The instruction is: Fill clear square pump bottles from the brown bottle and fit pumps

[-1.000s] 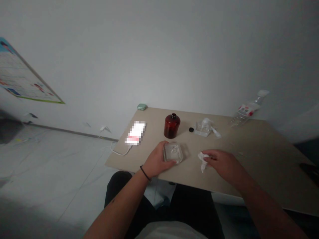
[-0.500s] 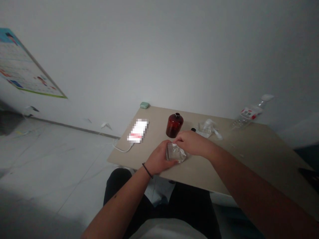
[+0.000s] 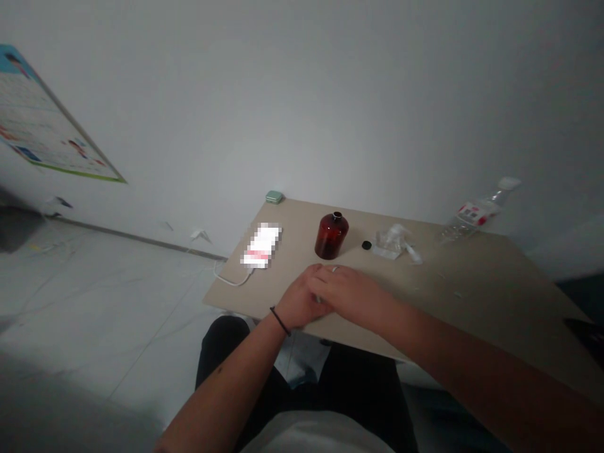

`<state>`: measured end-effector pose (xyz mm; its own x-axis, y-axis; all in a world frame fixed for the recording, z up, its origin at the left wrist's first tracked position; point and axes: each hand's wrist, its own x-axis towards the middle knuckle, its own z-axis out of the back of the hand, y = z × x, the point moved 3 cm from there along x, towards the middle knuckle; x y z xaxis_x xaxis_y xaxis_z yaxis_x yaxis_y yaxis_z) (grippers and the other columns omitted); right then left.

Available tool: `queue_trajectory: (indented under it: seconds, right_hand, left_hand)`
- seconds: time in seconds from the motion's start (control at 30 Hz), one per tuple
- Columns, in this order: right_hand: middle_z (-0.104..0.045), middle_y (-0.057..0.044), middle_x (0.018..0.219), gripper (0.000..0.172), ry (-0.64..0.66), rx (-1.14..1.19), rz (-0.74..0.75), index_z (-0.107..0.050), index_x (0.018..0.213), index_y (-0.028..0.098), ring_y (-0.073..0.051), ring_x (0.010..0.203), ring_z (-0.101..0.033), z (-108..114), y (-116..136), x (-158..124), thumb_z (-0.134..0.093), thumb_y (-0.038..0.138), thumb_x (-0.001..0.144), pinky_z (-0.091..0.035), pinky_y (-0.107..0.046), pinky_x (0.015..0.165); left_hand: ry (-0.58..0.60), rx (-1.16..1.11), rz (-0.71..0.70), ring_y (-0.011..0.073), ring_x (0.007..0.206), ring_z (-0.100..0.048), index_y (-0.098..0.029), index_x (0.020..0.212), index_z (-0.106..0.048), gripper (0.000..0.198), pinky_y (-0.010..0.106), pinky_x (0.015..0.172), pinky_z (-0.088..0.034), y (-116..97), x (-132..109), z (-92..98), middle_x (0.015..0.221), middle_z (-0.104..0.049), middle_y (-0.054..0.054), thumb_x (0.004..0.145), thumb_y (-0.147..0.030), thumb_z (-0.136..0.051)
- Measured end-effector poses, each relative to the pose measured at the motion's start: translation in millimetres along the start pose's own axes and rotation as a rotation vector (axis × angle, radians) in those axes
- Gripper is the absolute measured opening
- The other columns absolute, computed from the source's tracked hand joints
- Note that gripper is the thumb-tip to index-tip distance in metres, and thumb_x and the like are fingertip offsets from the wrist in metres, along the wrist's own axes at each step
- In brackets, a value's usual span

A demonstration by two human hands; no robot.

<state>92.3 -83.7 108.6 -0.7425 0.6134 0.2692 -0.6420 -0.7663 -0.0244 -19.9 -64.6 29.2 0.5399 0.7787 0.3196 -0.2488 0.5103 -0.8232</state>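
My left hand (image 3: pixel 302 299) is wrapped round the left side of a clear container (image 3: pixel 319 299), close to the table's front edge. Only a small glint of the container shows between my hands. Over its top lies my right hand (image 3: pixel 346 290), fingers bent down onto it and meeting the left hand; what the fingertips do is hidden. Just behind both hands stands a dark reddish-brown bottle (image 3: pixel 331 237) with an uncapped neck. Right of it a small black cap (image 3: pixel 367 245) lies on the table.
Crumpled clear plastic with a white part (image 3: pixel 393 241) lies right of the cap. A clear labelled bottle (image 3: pixel 474 215) stands at the back right. A phone (image 3: pixel 262 245) with a white cable (image 3: pixel 233 281) and a green case (image 3: pixel 274 197) are on the left of the table (image 3: pixel 292 220).
My right hand has moved left and down from the container's far rim and now covers it. The black cap, partly hidden before, is in full view. My left hand has kept its hold.
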Motion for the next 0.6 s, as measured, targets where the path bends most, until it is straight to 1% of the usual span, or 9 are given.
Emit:
queue_trajectory:
  seconds: [0.07,0.13,0.2,0.27,0.37,0.43,0.5,0.6]
  right_hand:
    - [-0.073,-0.006,0.087,0.019,0.026,-0.074,0.137,-0.069,0.087,0.024,-0.024,0.081,-0.065,6.6,6.2,-7.0,-0.059,0.009,0.091,-0.046,-0.037,0.07]
    - [-0.071,-0.004,0.085,0.022,0.04,-0.123,0.258,-0.068,0.084,0.024,-0.022,0.081,-0.064,12.4,6.9,-14.0,-0.056,0.009,0.095,-0.047,-0.035,0.072]
    - [-0.07,-0.002,0.085,0.022,0.04,-0.151,0.355,-0.067,0.085,0.023,-0.019,0.081,-0.063,16.2,3.1,-20.6,-0.053,0.011,0.098,-0.047,-0.034,0.074]
    - [-0.069,-0.002,0.085,0.02,0.043,-0.184,0.449,-0.066,0.087,0.023,-0.018,0.08,-0.062,17.6,-2.6,-26.7,-0.054,0.013,0.099,-0.047,-0.032,0.072]
    - [-0.067,0.0,0.082,0.017,0.046,-0.206,0.574,-0.065,0.086,0.023,-0.016,0.079,-0.061,18.7,-9.9,-34.9,-0.056,0.015,0.099,-0.048,-0.03,0.071]
    - [-0.067,0.0,0.082,0.02,0.042,-0.196,0.616,-0.065,0.086,0.024,-0.015,0.083,-0.062,20.5,-13.2,-40.9,-0.055,0.015,0.1,-0.049,-0.029,0.075]
    - [-0.07,0.0,0.087,0.022,0.018,-0.179,0.621,-0.066,0.085,0.025,-0.015,0.09,-0.063,22.9,-15.9,-49.4,-0.053,0.014,0.1,-0.05,-0.029,0.079]
    - [-0.075,-0.002,0.102,0.025,-0.053,-0.156,0.551,-0.067,0.085,0.024,-0.016,0.101,-0.066,23.1,-24.0,-70.9,-0.051,0.013,0.1,-0.053,-0.03,0.086]
  left_hand:
    - [0.003,0.018,0.032,0.0283,0.117,-0.063,-0.02,0.122,-0.058,0.046,0.046,0.108,-0.049,1.9,0.0,0.0,0.122,-0.065,0.01,0.08,-0.022,-0.076]
    - [-0.012,0.007,0.079,0.0261,0.108,-0.065,-0.019,0.124,-0.053,0.052,0.044,0.102,-0.052,3.5,-0.7,1.1,0.118,-0.065,0.01,0.078,-0.02,-0.075]
    - [-0.022,0.001,0.113,0.0253,0.102,-0.065,-0.018,0.125,-0.049,0.056,0.042,0.097,-0.052,3.6,-1.5,2.1,0.115,-0.065,0.01,0.075,-0.018,-0.074]
    - [-0.025,0.017,0.136,0.025,0.098,-0.064,-0.018,0.124,-0.049,0.06,0.041,0.093,-0.052,2.6,-1.7,2.6,0.113,-0.065,0.009,0.07,-0.017,-0.076]
    - [-0.03,0.033,0.154,0.0257,0.096,-0.063,-0.018,0.122,-0.05,0.063,0.041,0.09,-0.052,0.2,-1.1,2.6,0.112,-0.064,0.009,0.067,-0.021,-0.08]
    - [-0.025,0.038,0.157,0.0264,0.097,-0.063,-0.017,0.121,-0.051,0.06,0.041,0.089,-0.052,-1.7,-0.7,2.4,0.112,-0.064,0.009,0.07,-0.026,-0.08]
    - [-0.022,0.045,0.164,0.0269,0.097,-0.064,-0.018,0.122,-0.051,0.058,0.042,0.089,-0.052,-3.0,-0.6,2.3,0.112,-0.064,0.009,0.073,-0.032,-0.079]
    - [-0.028,0.041,0.168,0.029,0.101,-0.065,-0.018,0.125,-0.051,0.061,0.043,0.091,-0.052,-3.7,-1.1,2.7,0.115,-0.064,0.011,0.074,-0.034,-0.081]
